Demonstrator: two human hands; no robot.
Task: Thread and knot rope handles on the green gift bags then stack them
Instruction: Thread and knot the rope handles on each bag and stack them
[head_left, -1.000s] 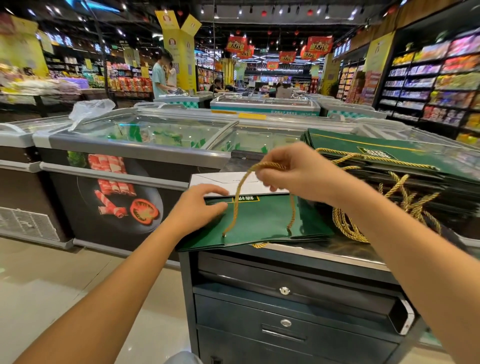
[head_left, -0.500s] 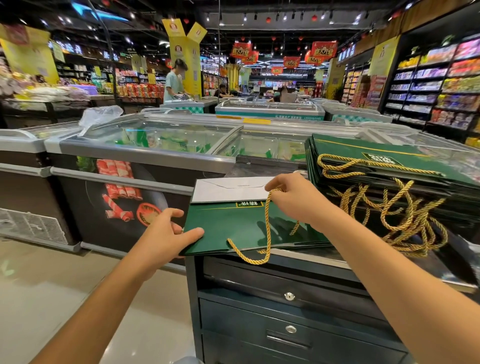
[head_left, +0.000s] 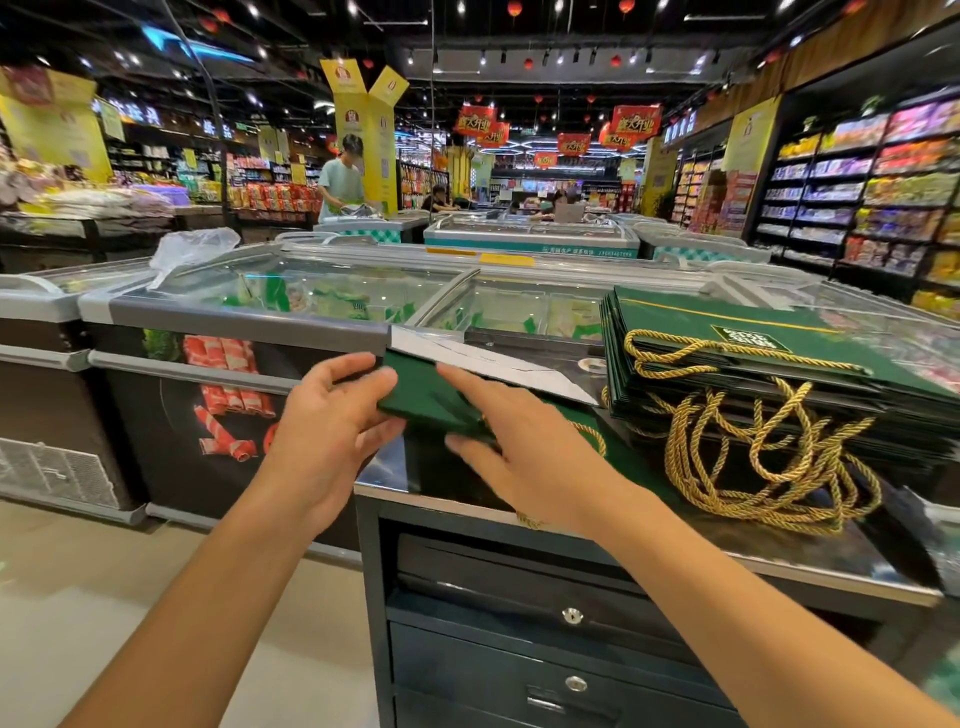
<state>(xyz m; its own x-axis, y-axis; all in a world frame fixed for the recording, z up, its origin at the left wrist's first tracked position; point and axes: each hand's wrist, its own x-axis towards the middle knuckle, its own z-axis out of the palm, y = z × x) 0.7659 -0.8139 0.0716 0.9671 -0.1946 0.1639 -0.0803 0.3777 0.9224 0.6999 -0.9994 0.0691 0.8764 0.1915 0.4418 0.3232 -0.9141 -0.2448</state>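
Note:
A flat green gift bag (head_left: 423, 402) is lifted off the counter's left end and tilted. My left hand (head_left: 332, 421) grips its left corner, fingers on the far side and thumb on the near side. My right hand (head_left: 511, 447) holds the bag from the right, fingers stretched over its face and thumb under the near edge. A bit of the bag's gold rope handle (head_left: 592, 436) shows beside my right wrist. A white sheet (head_left: 493, 358) lies just behind the bag. At the right stands a stack of green bags (head_left: 753, 338) with gold rope handles (head_left: 753, 462) hanging over its front.
The bags sit on a steel-topped counter (head_left: 387, 475) with dark drawers (head_left: 571, 618) below. Glass-lidded chest freezers (head_left: 322, 296) stand behind and to the left. A person (head_left: 340, 182) works at a far freezer. Stocked shelves (head_left: 883, 192) line the right side. Tiled floor (head_left: 78, 571) lies at the left.
My right hand let go of the rope handle and moved onto the bag. My left hand took hold of the left corner, and the bag rose from the counter and tilted.

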